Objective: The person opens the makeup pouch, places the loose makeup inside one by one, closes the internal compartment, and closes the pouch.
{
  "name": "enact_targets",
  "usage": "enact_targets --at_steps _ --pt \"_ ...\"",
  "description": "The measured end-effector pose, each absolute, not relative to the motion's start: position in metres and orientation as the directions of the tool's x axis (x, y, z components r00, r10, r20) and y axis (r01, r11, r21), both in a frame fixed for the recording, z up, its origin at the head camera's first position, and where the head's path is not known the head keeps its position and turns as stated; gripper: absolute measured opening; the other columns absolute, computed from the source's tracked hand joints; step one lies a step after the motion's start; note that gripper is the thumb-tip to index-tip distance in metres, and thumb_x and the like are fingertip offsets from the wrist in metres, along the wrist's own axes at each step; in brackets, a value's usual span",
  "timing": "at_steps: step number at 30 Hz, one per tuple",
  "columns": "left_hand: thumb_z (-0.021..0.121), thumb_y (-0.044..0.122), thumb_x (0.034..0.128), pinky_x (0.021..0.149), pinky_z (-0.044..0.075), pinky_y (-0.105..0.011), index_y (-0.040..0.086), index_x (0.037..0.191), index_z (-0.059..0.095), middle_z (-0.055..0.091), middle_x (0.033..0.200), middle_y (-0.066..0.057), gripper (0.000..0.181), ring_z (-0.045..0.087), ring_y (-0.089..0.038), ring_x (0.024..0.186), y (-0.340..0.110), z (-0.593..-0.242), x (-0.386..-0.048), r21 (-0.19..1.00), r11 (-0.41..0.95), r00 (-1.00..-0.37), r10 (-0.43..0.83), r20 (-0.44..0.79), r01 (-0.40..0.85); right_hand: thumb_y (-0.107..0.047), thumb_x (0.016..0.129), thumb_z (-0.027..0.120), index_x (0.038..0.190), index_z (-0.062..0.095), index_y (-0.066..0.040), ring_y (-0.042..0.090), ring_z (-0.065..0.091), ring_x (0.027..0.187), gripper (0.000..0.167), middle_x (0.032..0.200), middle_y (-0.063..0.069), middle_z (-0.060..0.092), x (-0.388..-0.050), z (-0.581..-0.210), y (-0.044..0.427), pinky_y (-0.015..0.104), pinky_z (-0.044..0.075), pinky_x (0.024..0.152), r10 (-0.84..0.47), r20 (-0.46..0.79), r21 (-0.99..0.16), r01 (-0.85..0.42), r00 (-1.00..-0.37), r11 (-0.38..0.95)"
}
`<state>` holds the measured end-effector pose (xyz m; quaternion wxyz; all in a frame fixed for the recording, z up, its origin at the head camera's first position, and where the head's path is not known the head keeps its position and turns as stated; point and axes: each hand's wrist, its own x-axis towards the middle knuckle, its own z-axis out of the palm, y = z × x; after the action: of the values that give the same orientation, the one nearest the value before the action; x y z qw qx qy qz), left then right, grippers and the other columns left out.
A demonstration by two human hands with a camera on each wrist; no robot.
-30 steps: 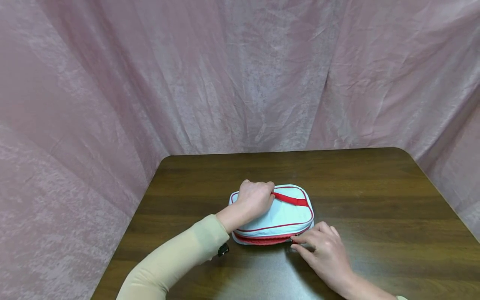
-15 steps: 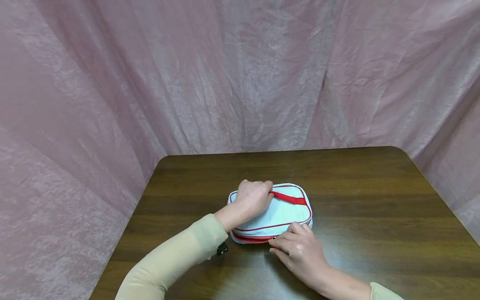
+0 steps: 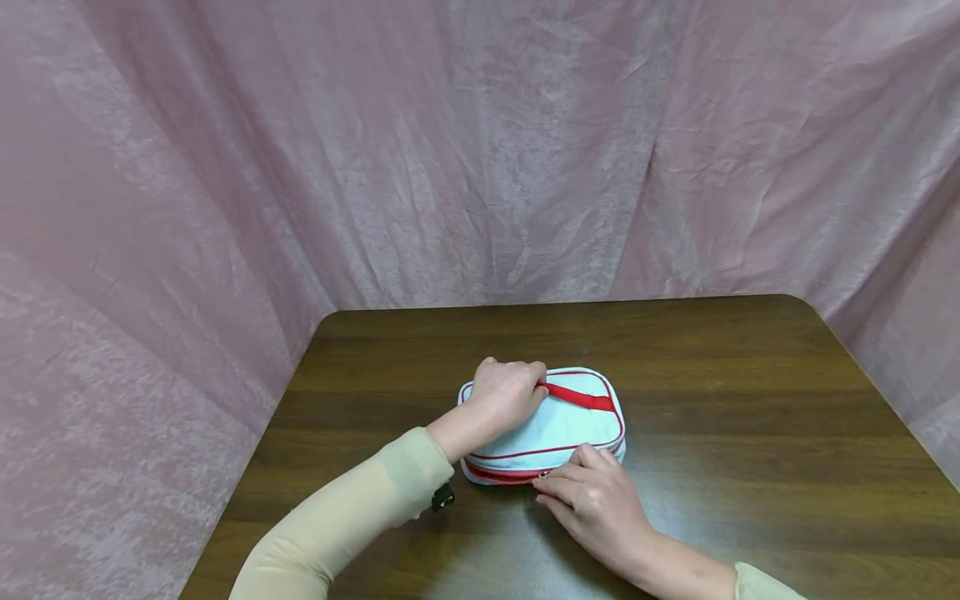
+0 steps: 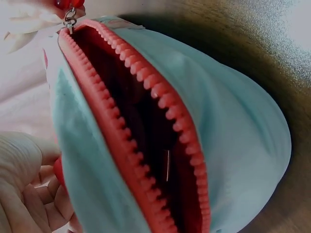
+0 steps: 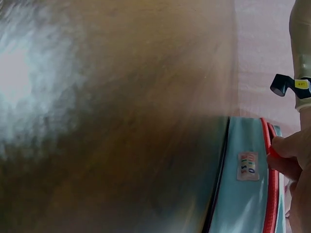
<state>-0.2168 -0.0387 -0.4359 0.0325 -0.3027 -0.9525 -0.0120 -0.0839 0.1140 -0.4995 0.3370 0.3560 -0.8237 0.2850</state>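
A pale blue-white zippered pouch point(image 3: 573, 427) with red piping lies on the table. My left hand point(image 3: 502, 402) grips its red strap handle point(image 3: 581, 397) from the left side. At the pouch's front edge, my right hand point(image 3: 600, 510) pinches the zipper pull point(image 5: 274, 151) between thumb and finger. The left wrist view shows the red zipper teeth point(image 4: 167, 99) parted, with a dark gap between them. A metal ring point(image 4: 70, 19) sits at the slider, where the two rows meet. What the pouch holds inside is too dark to tell.
The brown wooden table point(image 3: 712, 400) extends around the pouch on every side. Pink curtains point(image 3: 480, 150) hang behind it and along the sides. A small camera point(image 5: 286, 85) is strapped to the left wrist.
My right hand has slid left along the pouch's front edge with the zipper pull, closing part of the zipper behind it. It barely moved in the last half second. My left hand stays on the handle.
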Motion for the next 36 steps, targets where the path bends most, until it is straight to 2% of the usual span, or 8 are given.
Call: enact_targets --at_steps 9,19,21,23,27,32,36 --pt "0.068 0.030 0.0986 0.064 0.043 -0.035 0.021 0.089 0.066 0.068 0.075 0.005 0.013 0.066 -0.014 0.070 -0.037 -0.439 -0.217 0.006 0.813 -0.809 0.579 0.100 0.582 -0.016 0.075 0.086 0.093 0.083 -0.018 0.014 0.054 0.076 0.018 0.091 -0.014 0.076 -0.087 -0.499 0.100 0.032 0.040 0.068 -0.453 0.746 -0.196 -0.811 -0.488 0.552" --pt "0.070 0.039 0.0978 0.078 0.042 -0.037 0.027 0.102 0.074 0.073 0.092 0.012 0.013 0.068 -0.006 0.083 -0.042 -0.439 -0.218 0.085 0.795 -0.799 0.594 0.095 0.601 -0.016 0.072 0.089 0.093 0.082 -0.021 0.014 0.053 0.079 0.023 0.091 -0.015 0.073 -0.084 -0.497 0.110 0.033 0.041 0.073 -0.459 0.728 -0.216 -0.806 -0.509 0.551" --pt "0.071 0.040 0.0974 0.079 0.042 -0.038 0.027 0.102 0.074 0.073 0.093 0.012 0.014 0.068 -0.006 0.084 -0.043 -0.439 -0.219 0.104 0.788 -0.795 0.600 0.092 0.607 -0.016 0.074 0.087 0.094 0.081 -0.021 0.014 0.053 0.080 0.022 0.093 -0.015 0.073 -0.082 -0.496 0.113 0.033 0.041 0.075 -0.455 0.737 -0.221 -0.814 -0.500 0.536" --pt "0.071 0.041 0.0968 0.078 0.041 -0.037 0.027 0.101 0.075 0.073 0.094 0.012 0.015 0.068 -0.006 0.084 -0.044 -0.439 -0.220 0.122 0.781 -0.790 0.607 0.088 0.613 -0.020 0.084 0.081 0.096 0.081 -0.021 0.013 0.053 0.080 0.012 0.094 -0.014 0.072 -0.081 -0.495 0.117 0.032 0.040 0.077 -0.452 0.748 -0.222 -0.824 -0.487 0.520" --pt "0.070 0.043 0.0967 0.076 0.041 -0.036 0.028 0.102 0.076 0.074 0.098 0.013 0.017 0.067 -0.005 0.085 -0.046 -0.436 -0.222 0.165 0.771 -0.786 0.615 0.061 0.615 -0.021 0.089 0.075 0.095 0.081 -0.020 0.014 0.055 0.082 0.009 0.095 -0.012 0.072 -0.082 -0.491 0.130 0.032 0.040 0.076 -0.438 0.762 -0.221 -0.828 -0.477 0.516" --pt "0.067 0.044 0.0989 0.080 0.043 -0.038 0.028 0.108 0.077 0.074 0.105 0.013 0.021 0.066 -0.006 0.089 -0.046 -0.432 -0.225 0.254 0.771 -0.793 0.609 -0.027 0.583 -0.016 0.081 0.079 0.092 0.082 -0.019 0.015 0.056 0.084 0.012 0.094 -0.011 0.073 -0.093 -0.477 0.158 0.033 0.039 0.075 -0.383 0.744 -0.256 -0.764 -0.547 0.593" --pt "0.067 0.043 0.0993 0.084 0.042 -0.039 0.028 0.111 0.077 0.073 0.107 0.013 0.021 0.065 -0.006 0.091 -0.049 -0.428 -0.228 0.319 0.769 -0.789 0.608 -0.093 0.555 -0.014 0.078 0.082 0.095 0.082 -0.018 0.017 0.055 0.087 0.017 0.095 -0.009 0.075 -0.107 -0.463 0.182 0.034 0.038 0.079 -0.317 0.696 -0.325 -0.676 -0.644 0.661"
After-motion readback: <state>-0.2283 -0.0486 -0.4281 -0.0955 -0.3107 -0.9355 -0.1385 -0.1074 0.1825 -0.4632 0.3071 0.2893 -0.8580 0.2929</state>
